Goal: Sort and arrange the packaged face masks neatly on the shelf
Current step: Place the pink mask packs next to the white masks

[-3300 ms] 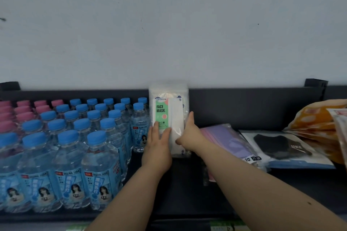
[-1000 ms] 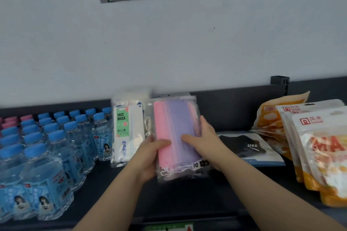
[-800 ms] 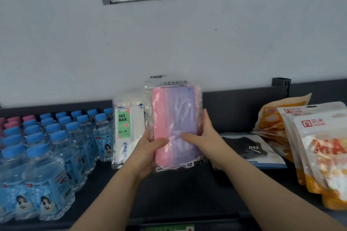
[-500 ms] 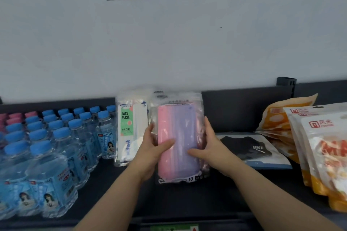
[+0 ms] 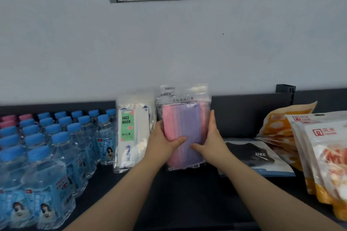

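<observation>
A pink-and-purple mask pack (image 5: 187, 118) is held upright near the back edge of the shelf (image 5: 187, 197), clasped at its sides by the left grip (image 5: 161, 145) and the right grip (image 5: 211, 143), thumbs laid across its front. A white mask pack (image 5: 133, 133) is stood just beside it, next to water bottles (image 5: 56, 146). A black mask pack (image 5: 251, 154) is laid flat towards the right edge.

Three face-mask packs: one white pack labelled FACE MASK (image 5: 134, 133), one clear pack of pink and purple masks (image 5: 185, 118), one flat pack with a black mask (image 5: 251, 154). On the left are roughly twenty blue-capped clear water bottles (image 5: 60, 157), and at far left at least three pink-capped bottles (image 5: 8, 118). On the right are three orange-and-white snack pouches (image 5: 326, 157).
</observation>
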